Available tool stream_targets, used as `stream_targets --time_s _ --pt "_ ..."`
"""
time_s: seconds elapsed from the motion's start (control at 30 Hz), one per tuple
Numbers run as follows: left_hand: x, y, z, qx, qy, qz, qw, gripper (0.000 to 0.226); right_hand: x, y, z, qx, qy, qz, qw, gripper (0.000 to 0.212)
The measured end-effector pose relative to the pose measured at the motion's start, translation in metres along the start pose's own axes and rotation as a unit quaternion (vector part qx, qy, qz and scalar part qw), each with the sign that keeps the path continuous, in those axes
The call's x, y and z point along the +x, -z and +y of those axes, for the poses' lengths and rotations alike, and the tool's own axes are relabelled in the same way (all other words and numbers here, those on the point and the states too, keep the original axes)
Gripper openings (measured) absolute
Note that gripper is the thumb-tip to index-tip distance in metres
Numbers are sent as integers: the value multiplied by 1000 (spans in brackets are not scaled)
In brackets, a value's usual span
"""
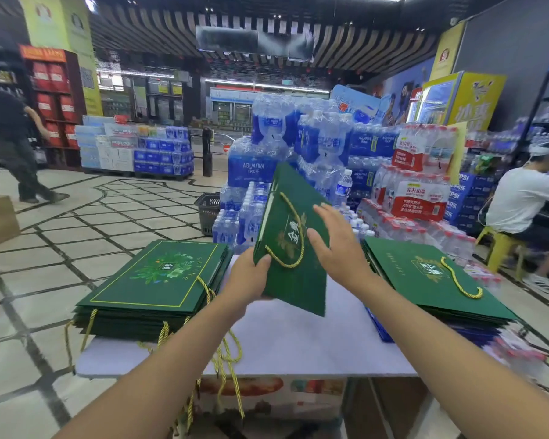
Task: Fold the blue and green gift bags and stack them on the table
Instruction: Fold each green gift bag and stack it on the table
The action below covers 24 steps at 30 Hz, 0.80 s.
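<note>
- Above the middle of the white tabletop (298, 340), a flattened green gift bag (293, 270) is held off the surface, tilted with its top edge leaning away from the person and to the right.
- The left hand (249, 277) grips the bag's lower left corner, with the thumb on the printed front and the fingers curled behind.
- The right hand (333, 245) lies flat against the bag's front near its right edge. Its fingers are straight and slightly spread, and it clasps nothing.
- A gold cord handle (293, 245) hangs in a loop across the bag's front, over the gold lettering.
- On the left end of the tabletop lies a stack of folded green bags (152, 280). Its top bag shows a leafy emblem, and many gold cords dangle over the near edge.
- On the right end lies a second stack of green bags (425, 280), with a gold cord curled on its top bag.
- Blue bags (376, 324) show beneath this second stack.
- The held bag sits between the two stacks and touches neither.
- Behind the tabletop stand shrink-wrapped packs of bottled water (314, 147) piled high, with a dark shopping basket (208, 213) on the floor beside them.
- At the far right a person in a white shirt (520, 201) sits on a yellow stool (501, 248).
- At the far left another person (10, 137) crosses the tiled floor.
</note>
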<state>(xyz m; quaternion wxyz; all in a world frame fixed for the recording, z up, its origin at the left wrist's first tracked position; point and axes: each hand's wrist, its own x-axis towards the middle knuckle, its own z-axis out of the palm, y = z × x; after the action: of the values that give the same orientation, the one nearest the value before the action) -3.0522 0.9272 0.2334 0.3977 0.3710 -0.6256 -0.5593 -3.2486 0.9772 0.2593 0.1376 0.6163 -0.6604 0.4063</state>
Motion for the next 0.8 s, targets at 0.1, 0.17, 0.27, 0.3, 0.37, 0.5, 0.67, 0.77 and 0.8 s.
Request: stream_targets --time_s 0.1,0.17,0.27,0.3,0.37,0.5,0.67,0.77,0.8 --pt "-16 -16 -25 -123 86 -34 988 19 -21 -18 9 27 -83 -127 988 56" --pt "-25 -26 -51 -144 133 -54 979 23 -42 -36 19 22 -117 -187 975 59" --pt "-32 -35 -78 -120 187 -54 973 26 -77 -59 35 10 -167 -250 954 67" --pt "-33 -36 -81 -117 193 -58 972 27 -88 -65 40 3 -177 -266 948 73" --pt "-36 -35 -80 -52 182 -76 979 27 -104 -73 48 -20 -175 -278 944 84" --pt "-30 -19 -71 424 44 -106 898 45 -107 -71 48 -46 -141 -260 954 71" --pt "-13 -12 -73 589 -15 -52 806 58 -113 -61 36 -106 -137 -315 933 82" --pt "-7 -18 -77 599 -77 -36 796 50 -124 -65 33 -165 -120 -357 911 90" --pt "-3 -22 -79 598 -101 -34 794 48 -126 -65 32 -179 -115 -357 910 92"
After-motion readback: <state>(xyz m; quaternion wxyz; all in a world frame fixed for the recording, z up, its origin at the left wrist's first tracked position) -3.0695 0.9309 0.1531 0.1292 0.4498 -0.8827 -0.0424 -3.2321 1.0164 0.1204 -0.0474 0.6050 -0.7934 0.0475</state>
